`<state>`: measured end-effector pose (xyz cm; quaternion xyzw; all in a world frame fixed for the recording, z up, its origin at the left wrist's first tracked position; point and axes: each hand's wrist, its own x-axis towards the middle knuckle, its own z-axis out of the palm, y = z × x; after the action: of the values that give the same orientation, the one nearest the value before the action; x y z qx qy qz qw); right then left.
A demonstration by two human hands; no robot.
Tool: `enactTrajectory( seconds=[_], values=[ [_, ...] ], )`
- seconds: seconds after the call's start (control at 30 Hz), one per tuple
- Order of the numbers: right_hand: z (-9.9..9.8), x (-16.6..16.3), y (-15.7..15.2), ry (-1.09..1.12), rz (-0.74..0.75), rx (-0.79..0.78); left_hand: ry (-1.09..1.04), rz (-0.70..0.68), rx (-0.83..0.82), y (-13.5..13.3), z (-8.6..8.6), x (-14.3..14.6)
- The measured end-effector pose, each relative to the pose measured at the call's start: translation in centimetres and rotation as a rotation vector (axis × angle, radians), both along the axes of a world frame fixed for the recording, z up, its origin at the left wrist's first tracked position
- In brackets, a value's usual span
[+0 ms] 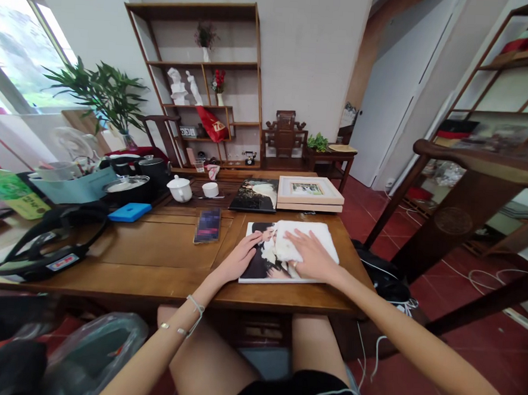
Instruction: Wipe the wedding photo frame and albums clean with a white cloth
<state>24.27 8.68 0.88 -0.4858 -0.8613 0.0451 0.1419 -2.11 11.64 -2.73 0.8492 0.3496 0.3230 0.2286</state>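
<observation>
A photo album (259, 269) with a couple's picture on its cover lies flat at the near edge of the wooden table (162, 257). My left hand (239, 258) rests open on the album's left edge, fingers stretched over the cover. My right hand (310, 255) lies flat, fingers spread, pressing a white cloth (306, 236) onto the album's right half. The cloth hides that part of the cover.
Behind the album sit a dark photo book (255, 195) and a stacked framed picture (309, 193). A phone (207, 225), a blue box (129, 211), a white teapot (180, 189), a cup (210, 189) and black headgear (50, 244) lie to the left. A wooden chair (469, 198) stands right.
</observation>
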Motion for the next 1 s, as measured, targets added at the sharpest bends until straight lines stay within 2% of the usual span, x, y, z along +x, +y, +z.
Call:
enactTrajectory(
  seconds=[0.1,0.2,0.3,0.47,0.57,0.63,0.7,0.87,0.93,1.0],
  values=[
    [0.0,2.2,3.4,-0.022,-0.088,0.022,0.008,0.002,-0.004,0.0,0.0,0.0],
    [0.2,3.5,3.8,-0.05,-0.106,0.011,0.005,0.006,-0.001,0.0,0.0,0.0],
    [0.4,3.0,1.1,-0.068,-0.08,-0.001,-0.011,0.011,0.004,0.1,0.0,0.1],
    [0.5,0.0,-6.5,-0.072,0.059,-0.002,-0.017,0.017,0.014,0.1,-0.1,0.3],
    [0.7,-1.5,-8.5,-0.074,0.145,0.002,-0.006,0.021,0.005,0.1,-0.3,0.3],
    [0.8,-1.8,-7.5,-0.075,0.158,-0.002,-0.001,0.021,-0.002,0.1,-0.4,0.2],
    [0.6,-1.5,-4.9,-0.069,0.128,0.0,-0.005,0.018,0.001,0.1,-0.4,0.2],
    [0.3,0.5,2.8,-0.049,-0.08,0.016,-0.018,0.009,0.012,0.1,-0.2,0.1],
    [0.5,1.2,4.4,-0.049,-0.133,0.013,-0.018,0.009,0.007,0.0,-0.1,0.1],
    [0.6,1.5,4.4,-0.042,-0.149,0.013,-0.018,0.011,0.006,0.0,-0.1,0.1]
  ],
)
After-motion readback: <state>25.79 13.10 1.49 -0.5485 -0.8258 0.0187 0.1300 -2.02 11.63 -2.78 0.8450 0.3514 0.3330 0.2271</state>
